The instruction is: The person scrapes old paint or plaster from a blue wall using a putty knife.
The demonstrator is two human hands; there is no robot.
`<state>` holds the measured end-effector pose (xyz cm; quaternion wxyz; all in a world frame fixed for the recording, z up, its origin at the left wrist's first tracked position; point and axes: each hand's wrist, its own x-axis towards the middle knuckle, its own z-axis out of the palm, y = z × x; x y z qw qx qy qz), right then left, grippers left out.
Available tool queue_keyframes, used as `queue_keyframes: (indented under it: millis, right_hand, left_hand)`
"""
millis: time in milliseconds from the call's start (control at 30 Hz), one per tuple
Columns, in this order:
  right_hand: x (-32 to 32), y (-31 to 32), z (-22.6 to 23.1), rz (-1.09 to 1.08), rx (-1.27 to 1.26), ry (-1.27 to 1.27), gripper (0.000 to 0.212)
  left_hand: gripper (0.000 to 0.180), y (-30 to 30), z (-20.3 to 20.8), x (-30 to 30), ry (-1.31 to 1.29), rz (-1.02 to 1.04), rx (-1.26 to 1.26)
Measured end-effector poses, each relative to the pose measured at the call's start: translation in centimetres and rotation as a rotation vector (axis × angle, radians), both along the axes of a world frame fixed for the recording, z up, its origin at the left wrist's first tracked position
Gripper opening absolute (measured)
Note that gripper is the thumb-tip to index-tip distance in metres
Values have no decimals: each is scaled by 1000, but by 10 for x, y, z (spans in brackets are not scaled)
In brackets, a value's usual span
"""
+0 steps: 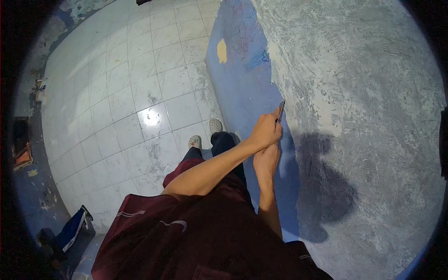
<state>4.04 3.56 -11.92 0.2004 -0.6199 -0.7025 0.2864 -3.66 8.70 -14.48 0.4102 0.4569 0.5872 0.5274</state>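
A thin metal scraper (281,112), seen nearly edge-on, meets the wall where blue paint (247,102) borders a rough grey-white stripped area (354,65). My left hand (265,133) is closed around it close to the blade, fingers toward the wall. Just below and partly behind it, my right hand (267,163) is also closed, pressed against the left; its fingers are largely hidden, and the handle appears to run into both hands. Crayon-like drawings and a cream patch (221,51) mark the blue strip farther up.
White tiled floor (130,93) with scattered grey smudges spreads to the left. My feet in light clogs (195,142) stand near the wall's base. A dark blue item (72,233) lies at the lower left, and an orange-and-dark object (22,151) is by the left wall.
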Motion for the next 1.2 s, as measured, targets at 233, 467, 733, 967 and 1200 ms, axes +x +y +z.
queue_keyframes:
  millis: [233,467,733,967,1200]
  right_hand:
    - [-4,7,1,51,-76,-18,39]
    - [-3,3,1,70,41,11,46]
    - [-16,27,-3,110,-57,39,49]
    - [-26,3,4,33,-2,21,49]
    - [-14,6,-12,-24,-27,-106,36]
  left_hand:
    - [38,9,-5,3,174,101,44]
    - [29,9,-19,5,46,77,78]
    - [17,34,-34,-3,184,193,44]
    - [16,11,-20,-15,105,114,196]
    - [23,7,-34,-20,-211,-74,-26]
